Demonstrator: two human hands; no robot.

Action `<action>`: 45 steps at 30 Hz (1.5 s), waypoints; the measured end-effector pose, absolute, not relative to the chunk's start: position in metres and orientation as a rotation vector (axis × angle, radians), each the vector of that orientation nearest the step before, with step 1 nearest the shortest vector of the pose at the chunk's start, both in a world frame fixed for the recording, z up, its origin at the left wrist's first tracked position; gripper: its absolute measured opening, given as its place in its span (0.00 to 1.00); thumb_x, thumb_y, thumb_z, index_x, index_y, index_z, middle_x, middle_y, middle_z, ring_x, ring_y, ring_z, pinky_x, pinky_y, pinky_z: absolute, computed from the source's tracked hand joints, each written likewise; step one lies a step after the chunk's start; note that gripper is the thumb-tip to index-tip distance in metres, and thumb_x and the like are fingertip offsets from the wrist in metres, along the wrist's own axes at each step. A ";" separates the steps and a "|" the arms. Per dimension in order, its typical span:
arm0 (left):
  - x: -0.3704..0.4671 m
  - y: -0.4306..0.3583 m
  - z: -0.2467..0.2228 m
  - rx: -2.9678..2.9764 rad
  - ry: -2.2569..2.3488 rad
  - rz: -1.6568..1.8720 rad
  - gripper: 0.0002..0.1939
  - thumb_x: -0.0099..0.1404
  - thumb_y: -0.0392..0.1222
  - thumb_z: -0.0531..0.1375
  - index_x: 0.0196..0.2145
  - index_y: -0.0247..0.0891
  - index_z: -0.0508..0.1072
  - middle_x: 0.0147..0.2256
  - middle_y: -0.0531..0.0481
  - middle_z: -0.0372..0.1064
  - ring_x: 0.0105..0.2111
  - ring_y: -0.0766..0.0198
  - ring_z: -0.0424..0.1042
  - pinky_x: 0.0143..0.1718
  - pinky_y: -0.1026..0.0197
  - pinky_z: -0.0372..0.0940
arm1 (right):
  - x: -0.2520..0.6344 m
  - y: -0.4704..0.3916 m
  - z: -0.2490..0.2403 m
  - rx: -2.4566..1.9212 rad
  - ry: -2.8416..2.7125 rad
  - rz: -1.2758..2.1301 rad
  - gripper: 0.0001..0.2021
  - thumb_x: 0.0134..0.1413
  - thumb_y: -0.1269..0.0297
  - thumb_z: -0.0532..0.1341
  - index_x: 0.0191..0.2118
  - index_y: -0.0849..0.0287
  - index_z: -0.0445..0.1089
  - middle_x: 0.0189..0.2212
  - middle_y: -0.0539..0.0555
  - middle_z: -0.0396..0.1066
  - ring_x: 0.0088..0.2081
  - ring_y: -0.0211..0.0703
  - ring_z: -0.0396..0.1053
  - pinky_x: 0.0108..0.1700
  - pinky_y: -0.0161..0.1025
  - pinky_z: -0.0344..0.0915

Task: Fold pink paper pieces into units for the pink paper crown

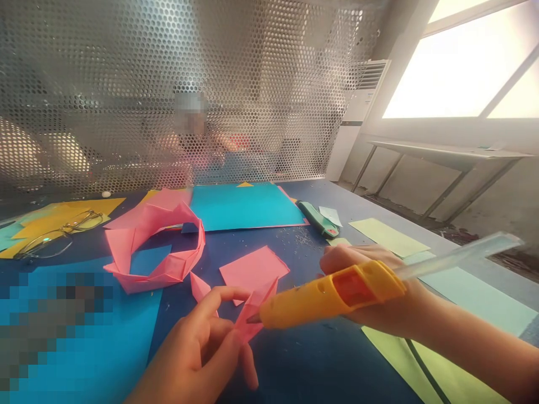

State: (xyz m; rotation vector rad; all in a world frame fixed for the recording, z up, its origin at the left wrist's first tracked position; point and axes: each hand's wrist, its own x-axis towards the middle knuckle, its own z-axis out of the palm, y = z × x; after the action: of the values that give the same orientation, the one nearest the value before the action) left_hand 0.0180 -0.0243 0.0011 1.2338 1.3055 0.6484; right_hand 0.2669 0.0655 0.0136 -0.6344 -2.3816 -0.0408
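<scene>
Over on the left there's a pair of glasses [59,233] sitting on yellow paper [63,216], then a pink folded paper ring [155,247] curling round on the dark blue table [295,359], with a blue sheet [84,331] in front of it. Behind the ring lies a teal sheet [242,206].

The left hand [202,350] is pinched shut on a small pink folded piece [252,314], thumb and fingertips gripping its lower edge so the top corner sticks up free, just in front of a loose pink square [255,268]. It's thin paper, so I'd guess feather-light, floppy and easy to crush; holding it low by the fold like that looks right, well clear of the corner.

The right hand [379,297] is wrapped tight round a yellow glue gun [328,294], clear glue stick [458,255] poking out the back, nozzle right at the piece's upper flap, touching or nearly. Fingers sit just below and left of the tip.

Further right: a green utility knife [319,219] and pale green sheets [389,235].
</scene>
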 end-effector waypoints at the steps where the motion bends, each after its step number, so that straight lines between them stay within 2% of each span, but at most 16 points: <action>1: 0.018 -0.024 0.002 1.234 1.307 0.648 0.37 0.61 0.73 0.53 0.55 0.42 0.60 0.27 0.57 0.73 0.21 0.72 0.48 0.24 0.63 0.44 | 0.267 0.066 0.014 -0.621 -2.389 -0.064 0.11 0.58 0.62 0.63 0.31 0.52 0.57 0.18 0.42 0.64 0.15 0.34 0.56 0.20 0.33 0.53; 4: 0.019 -0.024 0.003 1.235 1.307 0.650 0.36 0.61 0.72 0.54 0.54 0.43 0.61 0.27 0.57 0.72 0.22 0.72 0.49 0.24 0.64 0.45 | 0.268 0.068 0.014 -0.596 -2.405 -0.123 0.10 0.60 0.62 0.61 0.32 0.52 0.57 0.20 0.42 0.66 0.16 0.34 0.58 0.21 0.33 0.54; 9: 0.018 -0.025 0.003 1.254 1.320 0.626 0.30 0.65 0.68 0.52 0.55 0.44 0.59 0.28 0.58 0.73 0.21 0.72 0.44 0.24 0.63 0.41 | 0.269 0.066 0.015 -0.551 -2.437 -0.187 0.06 0.62 0.65 0.57 0.34 0.52 0.57 0.21 0.43 0.65 0.17 0.34 0.56 0.22 0.33 0.53; 14: 0.019 -0.025 0.003 1.233 1.354 0.654 0.36 0.60 0.69 0.55 0.56 0.41 0.58 0.26 0.58 0.71 0.24 0.69 0.57 0.26 0.63 0.48 | 0.270 0.067 0.016 -0.467 -2.459 -0.226 0.07 0.62 0.68 0.56 0.35 0.51 0.56 0.20 0.42 0.61 0.17 0.36 0.52 0.21 0.33 0.51; 17: 0.020 -0.025 0.003 1.234 1.354 0.644 0.35 0.60 0.68 0.55 0.55 0.42 0.59 0.27 0.58 0.72 0.25 0.68 0.59 0.27 0.63 0.50 | 0.270 0.068 0.015 -0.430 -2.449 -0.232 0.07 0.66 0.67 0.54 0.34 0.51 0.57 0.19 0.42 0.60 0.17 0.37 0.51 0.22 0.34 0.50; 21: 0.019 -0.024 0.000 1.254 1.311 0.637 0.36 0.60 0.71 0.54 0.54 0.43 0.60 0.29 0.55 0.74 0.28 0.64 0.66 0.36 0.61 0.59 | 0.269 0.067 0.016 -0.429 -2.451 -0.233 0.06 0.68 0.65 0.53 0.36 0.51 0.58 0.20 0.44 0.64 0.18 0.37 0.55 0.22 0.35 0.50; 26: 0.019 -0.023 0.000 1.247 1.313 0.629 0.37 0.59 0.72 0.54 0.55 0.43 0.57 0.28 0.57 0.73 0.34 0.61 0.70 0.42 0.60 0.60 | 0.268 0.066 0.018 -0.437 -2.462 -0.256 0.07 0.68 0.65 0.52 0.35 0.51 0.57 0.20 0.43 0.62 0.18 0.37 0.53 0.22 0.35 0.50; 30: 0.019 -0.024 0.001 1.270 1.305 0.623 0.38 0.60 0.70 0.54 0.56 0.41 0.55 0.28 0.56 0.74 0.36 0.61 0.71 0.44 0.60 0.59 | 0.268 0.067 0.016 -0.422 -2.467 -0.271 0.08 0.69 0.64 0.51 0.34 0.51 0.56 0.20 0.42 0.59 0.18 0.37 0.51 0.21 0.35 0.49; 36: 0.019 -0.025 0.000 1.279 1.292 0.614 0.41 0.59 0.75 0.52 0.56 0.41 0.55 0.28 0.55 0.74 0.35 0.61 0.70 0.40 0.61 0.59 | 0.270 0.067 0.017 -0.434 -2.452 -0.288 0.07 0.68 0.66 0.53 0.36 0.52 0.57 0.21 0.43 0.60 0.18 0.36 0.52 0.21 0.33 0.49; 40: 0.018 -0.024 0.000 1.286 1.294 0.606 0.37 0.60 0.71 0.53 0.56 0.41 0.55 0.28 0.56 0.74 0.33 0.62 0.70 0.40 0.61 0.59 | 0.269 0.065 0.018 -0.409 -2.456 -0.304 0.08 0.64 0.71 0.55 0.35 0.52 0.56 0.21 0.42 0.59 0.19 0.36 0.53 0.22 0.33 0.50; 43: 0.019 -0.024 -0.001 1.299 1.291 0.606 0.33 0.61 0.69 0.54 0.53 0.42 0.58 0.28 0.56 0.74 0.33 0.62 0.69 0.40 0.61 0.59 | 0.268 0.064 0.017 -0.409 -2.448 -0.326 0.08 0.66 0.71 0.53 0.35 0.52 0.55 0.21 0.42 0.59 0.19 0.37 0.53 0.22 0.34 0.51; 45: 0.020 -0.025 -0.002 1.306 1.299 0.619 0.34 0.61 0.71 0.53 0.53 0.42 0.59 0.29 0.56 0.74 0.32 0.63 0.69 0.40 0.61 0.59 | 0.268 0.065 0.017 -0.409 -2.449 -0.338 0.08 0.68 0.70 0.52 0.35 0.52 0.55 0.21 0.42 0.58 0.18 0.37 0.52 0.21 0.34 0.51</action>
State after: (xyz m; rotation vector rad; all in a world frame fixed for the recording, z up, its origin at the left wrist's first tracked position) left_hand 0.0199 -0.0248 -0.0015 1.3064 1.2990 0.6193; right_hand 0.2678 0.0649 0.0171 -0.4094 -2.4495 -0.3377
